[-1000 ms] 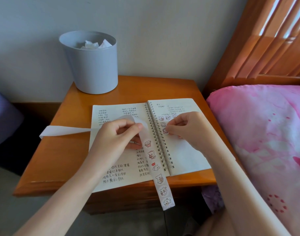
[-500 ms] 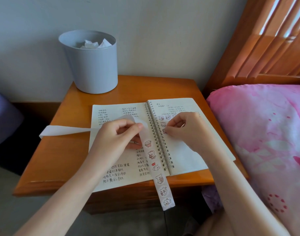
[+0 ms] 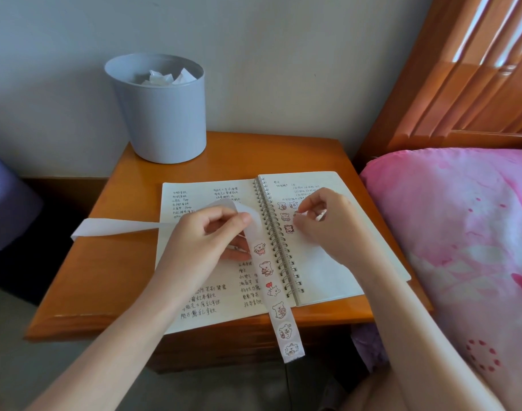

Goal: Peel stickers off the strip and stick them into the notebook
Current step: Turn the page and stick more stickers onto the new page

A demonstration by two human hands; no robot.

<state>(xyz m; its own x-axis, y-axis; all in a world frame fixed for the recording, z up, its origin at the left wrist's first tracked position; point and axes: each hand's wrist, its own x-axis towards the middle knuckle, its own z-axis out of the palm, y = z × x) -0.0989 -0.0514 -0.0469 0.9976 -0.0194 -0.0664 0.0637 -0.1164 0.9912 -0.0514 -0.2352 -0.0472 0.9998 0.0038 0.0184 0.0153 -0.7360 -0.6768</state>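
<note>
The sticker strip (image 3: 279, 311) hangs nearest, its loose end over the front edge of the wooden nightstand (image 3: 111, 277). It carries a row of small cartoon stickers. From there it climbs toward 12 o'clock, just left of the spiral binding (image 3: 279, 247), up to the left hand (image 3: 206, 235). That hand grips it, thumb and curled fingers pinching the strip where it bends. Beyond the bend the bare white backing runs off toward 9 o'clock, across the left page and past the tabletop's left edge.

The notebook (image 3: 328, 271) lies open and flat on the nightstand. Its left page is full of handwriting, and its right page has a few lines at the top. At 3 o'clock from the left hand, across the binding, the right hand (image 3: 328, 221) rests over the right page with fingers curled. Its thumb and forefinger meet on a small sticker (image 3: 296, 214) at the paper — too blurred to tell whether it is stuck down. Just to its 9 o'clock, beside the binding, a cluster of placed stickers (image 3: 285, 216) sits on the page.

At 3 o'clock of the nightstand lies a pink bedspread (image 3: 461, 232). Farther back, at 11 o'clock from the notebook, a grey bin (image 3: 165, 120) stands on the rear corner with crumpled white paper (image 3: 162, 78) inside. A slatted wooden headboard (image 3: 476, 84) rises at 2 o'clock.
</note>
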